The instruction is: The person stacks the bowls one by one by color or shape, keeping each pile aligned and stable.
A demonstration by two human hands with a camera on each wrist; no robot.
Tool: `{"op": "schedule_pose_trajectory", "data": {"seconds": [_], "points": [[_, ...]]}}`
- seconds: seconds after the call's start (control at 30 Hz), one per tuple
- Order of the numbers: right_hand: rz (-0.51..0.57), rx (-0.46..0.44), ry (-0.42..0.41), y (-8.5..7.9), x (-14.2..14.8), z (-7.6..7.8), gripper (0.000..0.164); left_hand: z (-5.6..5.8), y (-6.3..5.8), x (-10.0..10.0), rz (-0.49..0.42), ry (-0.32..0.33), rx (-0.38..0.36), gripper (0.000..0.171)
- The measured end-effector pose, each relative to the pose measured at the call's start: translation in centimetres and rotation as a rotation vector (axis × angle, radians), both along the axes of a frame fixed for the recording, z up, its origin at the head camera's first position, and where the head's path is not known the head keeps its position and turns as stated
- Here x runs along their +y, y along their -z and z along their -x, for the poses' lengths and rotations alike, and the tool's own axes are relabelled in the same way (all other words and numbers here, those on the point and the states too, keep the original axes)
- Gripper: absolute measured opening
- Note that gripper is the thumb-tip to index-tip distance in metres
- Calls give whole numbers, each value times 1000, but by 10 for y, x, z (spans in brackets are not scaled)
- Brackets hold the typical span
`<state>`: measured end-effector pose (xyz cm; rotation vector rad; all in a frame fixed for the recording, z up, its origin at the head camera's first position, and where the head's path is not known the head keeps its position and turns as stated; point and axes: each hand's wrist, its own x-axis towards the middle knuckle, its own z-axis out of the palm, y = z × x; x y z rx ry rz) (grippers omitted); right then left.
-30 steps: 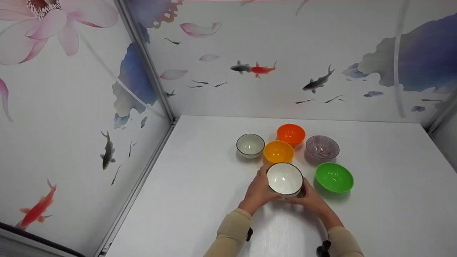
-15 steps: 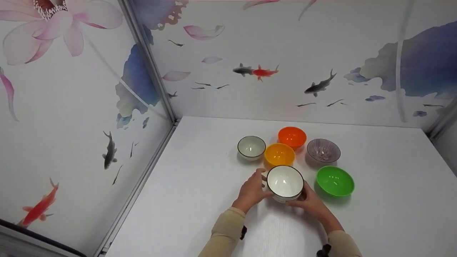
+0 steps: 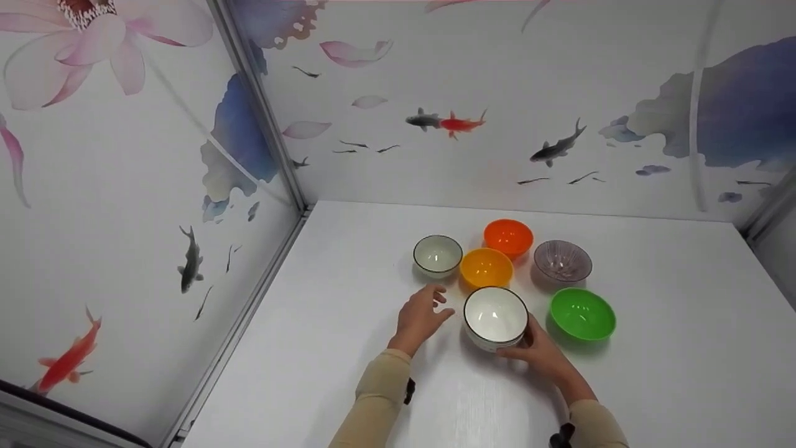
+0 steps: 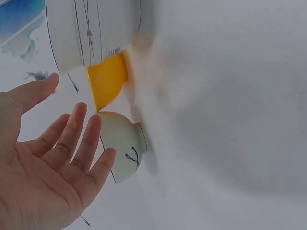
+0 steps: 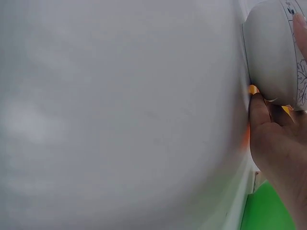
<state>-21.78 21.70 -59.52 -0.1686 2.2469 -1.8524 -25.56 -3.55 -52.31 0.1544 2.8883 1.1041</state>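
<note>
A white bowl (image 3: 495, 315) with a dark rim stands upright on the white table, close in front of the yellow-orange bowl (image 3: 486, 269). In the left wrist view, thin dark lines and a branch pattern run round the white bowl's side (image 4: 108, 28). My right hand (image 3: 548, 356) holds this bowl from the right, thumb at its front and fingers round the far side, partly hidden. Left of it, my left hand (image 3: 420, 318) is apart from the bowl, fingers loosely spread and holding nothing. A pale grey-green bowl (image 3: 438, 255) stands just beyond the left hand.
An orange-red bowl (image 3: 509, 238) stands behind the yellow-orange one. To the right are a purplish ribbed bowl (image 3: 563, 261) and a green bowl (image 3: 583, 314), the latter close to my right hand. Printed panels (image 3: 398, 168) wall the table (image 3: 323, 348) at the back and left.
My left hand has let go of the white bowl and drawn away to the left, its fingers loosening. The right hand keeps its hold, and the bowls stay in place.
</note>
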Motion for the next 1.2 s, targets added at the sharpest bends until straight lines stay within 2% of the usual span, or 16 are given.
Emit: {"op": "schedule_pose_trajectory", "data": {"seconds": [0.17,0.4,0.57,0.8,0.97,1.03,1.2], "points": [[1,13,-6,-1,0,3,107,9,-3,-11,18,-50,56,36],[-13,4,1,-2,0,11,111,23,-6,-22,45,-95,81,34],[-19,17,-6,-1,0,9,109,22,0,-28,48,-115,90,34],[-12,2,-3,1,0,-2,108,21,9,-29,23,-128,96,35],[-28,-14,12,2,3,-5,108,31,13,-24,28,-147,53,43],[-48,-25,9,2,3,-5,109,34,15,-23,21,-166,26,47],[-54,-20,3,-1,0,-2,109,42,16,-23,-21,-219,12,57]]}}
